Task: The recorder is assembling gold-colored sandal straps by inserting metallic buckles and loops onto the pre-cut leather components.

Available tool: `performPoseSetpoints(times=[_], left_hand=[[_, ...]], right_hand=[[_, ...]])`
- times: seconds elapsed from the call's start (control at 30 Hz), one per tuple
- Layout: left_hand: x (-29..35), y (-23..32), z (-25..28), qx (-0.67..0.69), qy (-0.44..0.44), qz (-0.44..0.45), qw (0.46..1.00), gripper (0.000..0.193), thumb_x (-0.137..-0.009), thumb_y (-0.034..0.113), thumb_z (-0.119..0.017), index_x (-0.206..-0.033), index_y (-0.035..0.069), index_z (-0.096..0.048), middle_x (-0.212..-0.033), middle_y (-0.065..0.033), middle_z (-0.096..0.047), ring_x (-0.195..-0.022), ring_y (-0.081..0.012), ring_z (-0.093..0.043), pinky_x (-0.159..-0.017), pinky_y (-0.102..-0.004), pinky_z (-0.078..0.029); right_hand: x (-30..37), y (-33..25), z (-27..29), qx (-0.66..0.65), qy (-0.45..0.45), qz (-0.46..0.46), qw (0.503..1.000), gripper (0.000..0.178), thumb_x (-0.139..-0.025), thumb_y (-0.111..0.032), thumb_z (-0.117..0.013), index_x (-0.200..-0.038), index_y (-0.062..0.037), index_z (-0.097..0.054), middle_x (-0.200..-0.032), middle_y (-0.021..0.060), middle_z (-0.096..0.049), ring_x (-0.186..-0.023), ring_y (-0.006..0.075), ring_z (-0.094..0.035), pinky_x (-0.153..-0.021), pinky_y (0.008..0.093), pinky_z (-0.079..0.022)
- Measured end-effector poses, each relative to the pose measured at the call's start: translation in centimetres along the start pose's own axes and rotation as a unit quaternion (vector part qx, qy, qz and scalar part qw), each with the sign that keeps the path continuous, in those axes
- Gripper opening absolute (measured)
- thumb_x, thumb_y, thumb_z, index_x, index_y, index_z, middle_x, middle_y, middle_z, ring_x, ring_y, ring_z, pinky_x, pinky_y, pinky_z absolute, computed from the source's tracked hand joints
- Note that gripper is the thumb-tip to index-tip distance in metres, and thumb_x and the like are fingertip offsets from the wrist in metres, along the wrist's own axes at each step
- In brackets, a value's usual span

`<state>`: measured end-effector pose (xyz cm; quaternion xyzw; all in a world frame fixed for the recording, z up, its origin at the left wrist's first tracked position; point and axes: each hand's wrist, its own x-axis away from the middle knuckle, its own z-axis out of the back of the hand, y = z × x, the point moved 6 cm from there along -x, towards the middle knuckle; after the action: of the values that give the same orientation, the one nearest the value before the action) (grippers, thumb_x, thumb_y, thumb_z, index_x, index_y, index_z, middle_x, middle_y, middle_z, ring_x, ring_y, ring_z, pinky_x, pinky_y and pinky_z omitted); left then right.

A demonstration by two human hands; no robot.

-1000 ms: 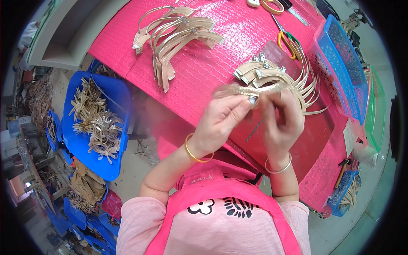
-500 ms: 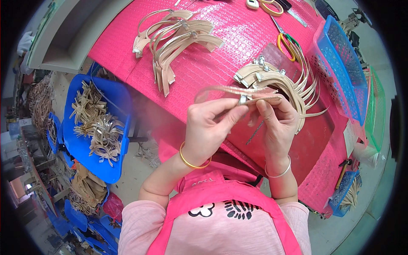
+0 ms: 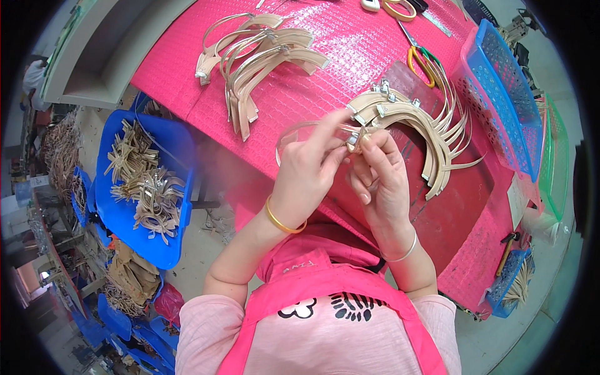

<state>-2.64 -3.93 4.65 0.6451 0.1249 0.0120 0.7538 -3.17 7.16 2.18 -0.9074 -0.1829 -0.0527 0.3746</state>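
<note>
In front of me, above the table edge, my right hand (image 3: 384, 172) pinches a beige strap with a small silver buckle (image 3: 352, 140) between thumb and fingertips. My left hand (image 3: 307, 164) is closed on the same strap from the other side, its thumb close to the buckle and its index finger stretched over it. A thin loop of the strap curves out beyond the left hand; the hands hide the rest. Just past my right hand lies a fanned bundle of similar beige straps (image 3: 431, 134) with silver buckles. Another group of curved straps (image 3: 247, 78) rests at the far left.
Scissors with yellow and green handles (image 3: 420, 62) lie at the far right of the pink-covered table (image 3: 350, 50). Blue and pink plastic baskets (image 3: 500, 94) stand along the right edge. A blue bin (image 3: 164, 247) with strap pieces sits left of the table, beside a grey shelf (image 3: 100, 81).
Both hands have shifted slightly left. The strap end that extended over my right hand is now bunched at the buckle, and my left index finger has risen.
</note>
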Motion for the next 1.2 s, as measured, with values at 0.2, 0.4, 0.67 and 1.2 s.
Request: performPoseSetpoints(times=[0.2, 0.4, 0.67, 1.2], left_hand=[[0.7, -0.2, -1.5, -0.139, -0.068, -0.096, 0.983, 0.01, -0.073, 0.004, -0.059, -0.083, 0.0, -0.056, -0.065, -0.0159, -0.057, -0.058, -0.0267, -0.058, -0.052, -0.0324, -0.044], [1.2, -0.3, -1.8, -0.169, -0.007, -0.127, 0.977, 0.009, -0.072, 0.005, -0.06, -0.08, 0.002, -0.056, -0.063, -0.0133, -0.055, -0.055, -0.0262, -0.056, -0.048, -0.0339, -0.042], [0.7, 0.5, -1.0, -0.18, -0.071, -0.192, 0.962, 0.014, -0.072, 0.005, -0.06, -0.085, 0.002, -0.056, -0.063, -0.0129, -0.053, -0.055, -0.0268, -0.053, -0.05, -0.0349, -0.041], [-11.9, -5.5, 9.5, -0.576, 0.194, -0.144, 0.781, 0.054, -0.058, 0.001, -0.061, -0.11, 0.007, -0.047, -0.097, -0.0145, -0.05, -0.094, -0.0296, -0.05, -0.085, -0.0406, -0.036]], right_hand=[[0.6, 0.6, 2.3, 0.018, 0.043, 0.003, 0.999, 0.014, -0.081, -0.009, -0.053, -0.07, -0.0091, -0.045, -0.06, -0.0022, -0.047, -0.036, 0.0012, -0.027, -0.031, 0.0162, -0.022], [0.1, 0.5, 2.9, 0.045, 0.054, -0.005, 0.998, 0.016, -0.079, -0.016, -0.058, -0.071, -0.0091, -0.046, -0.056, -0.0036, -0.044, -0.037, 0.0012, -0.028, -0.033, 0.0156, -0.023], [-2.7, -1.9, 2.6, 0.369, -0.02, 0.125, 0.921, 0.016, -0.069, -0.015, -0.069, -0.08, -0.0061, -0.062, -0.107, 0.0093, -0.045, -0.104, 0.0182, -0.04, -0.088, 0.0316, -0.031], [-15.7, -2.0, -3.8, 0.628, 0.034, 0.475, 0.615, 0.023, -0.077, -0.017, -0.058, -0.089, 0.0024, -0.055, -0.076, 0.0112, -0.053, -0.069, 0.0194, -0.052, -0.064, 0.0303, -0.042]])
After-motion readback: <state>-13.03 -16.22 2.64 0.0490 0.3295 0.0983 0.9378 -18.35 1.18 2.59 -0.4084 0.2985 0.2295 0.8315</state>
